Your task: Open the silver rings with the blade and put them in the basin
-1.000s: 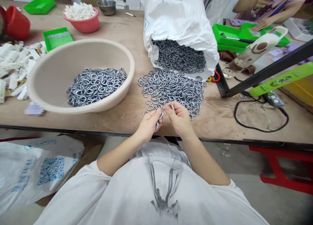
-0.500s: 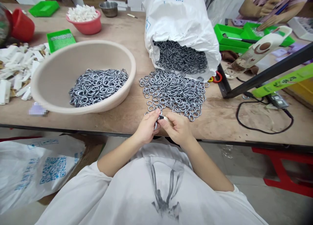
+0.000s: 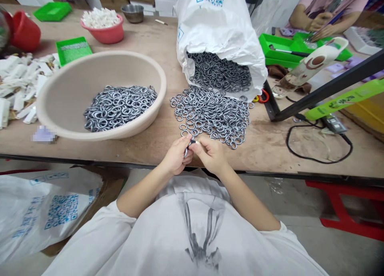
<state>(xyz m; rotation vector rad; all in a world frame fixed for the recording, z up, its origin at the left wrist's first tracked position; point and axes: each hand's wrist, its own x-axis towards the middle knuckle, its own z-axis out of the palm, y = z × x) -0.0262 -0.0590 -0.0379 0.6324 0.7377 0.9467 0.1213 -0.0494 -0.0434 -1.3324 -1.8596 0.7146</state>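
Close to the table's front edge, my left hand [image 3: 177, 155] is closed on a grey ring [image 3: 186, 152], part of which shows between the fingers. My right hand [image 3: 212, 153] meets it, thumb and fingers pinching a small black-and-white piece [image 3: 193, 142] against the ring; its exact kind is too small to tell. Just beyond both hands lies a loose pile of grey rings [image 3: 214, 114], spilling from the mouth of a white sack [image 3: 222, 32]. To the left stands a wide beige basin [image 3: 57, 104] with many similar rings in it.
White plastic pieces [image 3: 18, 84] are heaped at the far left, near a green tray [image 3: 74, 51] and a red bowl [image 3: 111, 33]. On the right are a black metal bar [image 3: 324, 88], a cable [image 3: 288, 146] and a bottle [image 3: 309, 64]. A co-worker's hands [image 3: 325, 26] work behind.
Both hands stay together and have turned slightly, with less of the small black-and-white piece showing. The whole view has shifted a little. The pile and basin look the same.
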